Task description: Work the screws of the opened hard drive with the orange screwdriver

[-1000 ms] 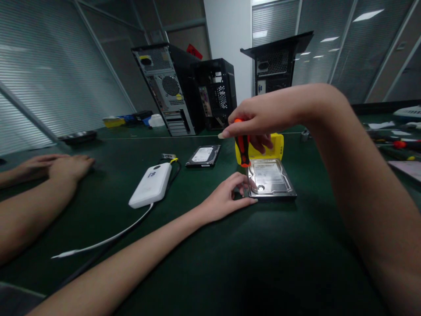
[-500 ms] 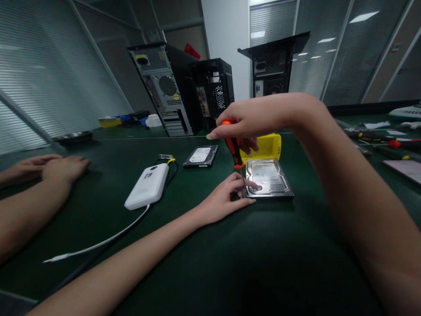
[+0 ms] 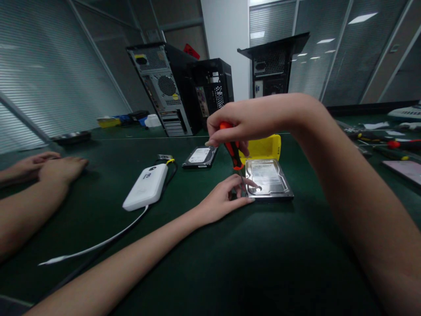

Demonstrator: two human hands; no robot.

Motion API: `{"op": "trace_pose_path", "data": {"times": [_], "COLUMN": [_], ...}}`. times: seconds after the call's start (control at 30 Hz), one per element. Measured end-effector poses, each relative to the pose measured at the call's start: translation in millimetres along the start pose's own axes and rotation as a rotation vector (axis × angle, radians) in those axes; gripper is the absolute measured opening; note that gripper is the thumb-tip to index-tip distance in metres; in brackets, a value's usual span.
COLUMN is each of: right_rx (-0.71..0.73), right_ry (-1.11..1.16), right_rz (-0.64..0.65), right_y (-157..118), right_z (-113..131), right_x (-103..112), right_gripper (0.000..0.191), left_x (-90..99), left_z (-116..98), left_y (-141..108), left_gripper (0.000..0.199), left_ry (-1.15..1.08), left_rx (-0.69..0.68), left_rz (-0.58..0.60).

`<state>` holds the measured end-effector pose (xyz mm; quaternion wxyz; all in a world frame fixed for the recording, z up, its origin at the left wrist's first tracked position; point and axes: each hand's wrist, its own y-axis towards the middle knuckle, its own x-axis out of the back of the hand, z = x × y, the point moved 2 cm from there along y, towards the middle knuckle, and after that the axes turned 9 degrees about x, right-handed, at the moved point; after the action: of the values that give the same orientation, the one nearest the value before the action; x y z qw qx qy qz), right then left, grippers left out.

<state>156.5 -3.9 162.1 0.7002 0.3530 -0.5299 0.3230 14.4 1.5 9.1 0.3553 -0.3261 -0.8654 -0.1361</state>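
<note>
My right hand (image 3: 228, 125) is wrapped round the orange and black handle of a screwdriver (image 3: 234, 153). The shaft slants down to the left front corner of a silver hard drive (image 3: 268, 177) lying flat on the green table; the exact spot under the tip is too small to tell. My left hand (image 3: 226, 197) grips that corner, index finger on the drive's top and thumb along its front edge. Behind the drive stands a yellow plastic case (image 3: 265, 148). A second hard drive (image 3: 200, 157) with a white label lies to the left, touched by neither hand.
A white adapter box (image 3: 146, 186) with a trailing cable (image 3: 101, 243) lies left of my forearm. Another person's hands (image 3: 62, 169) rest at far left. Computer cases (image 3: 179, 87) stand at the back; another case (image 3: 271, 70) is behind my right wrist. Several tools (image 3: 378, 138) lie at right.
My right hand's fingers have curled in further round the screwdriver handle, and the hand has shifted slightly left. The left hand and the hard drive stay in place.
</note>
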Motion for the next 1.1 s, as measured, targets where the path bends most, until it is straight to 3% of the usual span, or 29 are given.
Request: {"op": "trace_pose_path", "data": {"times": [0.4,0.67,0.83,1.1], "right_rx": [-0.174,-0.195,-0.269,-0.289], "right_ry": [-0.028,-0.008,-0.022,0.042], "right_rz": [-0.029,0.025,0.109,0.112], "right_y": [-0.9,-2.3,-13.5,-14.5], "right_z": [-8.3,-2.6,1.1,-4.4], "right_x": [0.8,0.4,5.7,5.9], "right_gripper": [0.031,0.046,0.033,0.026], "left_x": [1.3,0.7,0.2,0.5], "left_z": [-1.6,-2.4,-1.1,-0.9], "left_y": [0.7,1.1,2.2,2.2], "left_gripper": [0.041,0.042,0.041,0.039], "left_ry": [-0.026,-0.031,-0.019,-0.024], "left_rx": [0.021,0.031,0.012,-0.002], "left_rz": [0.029,0.036,0.036,0.046]}}
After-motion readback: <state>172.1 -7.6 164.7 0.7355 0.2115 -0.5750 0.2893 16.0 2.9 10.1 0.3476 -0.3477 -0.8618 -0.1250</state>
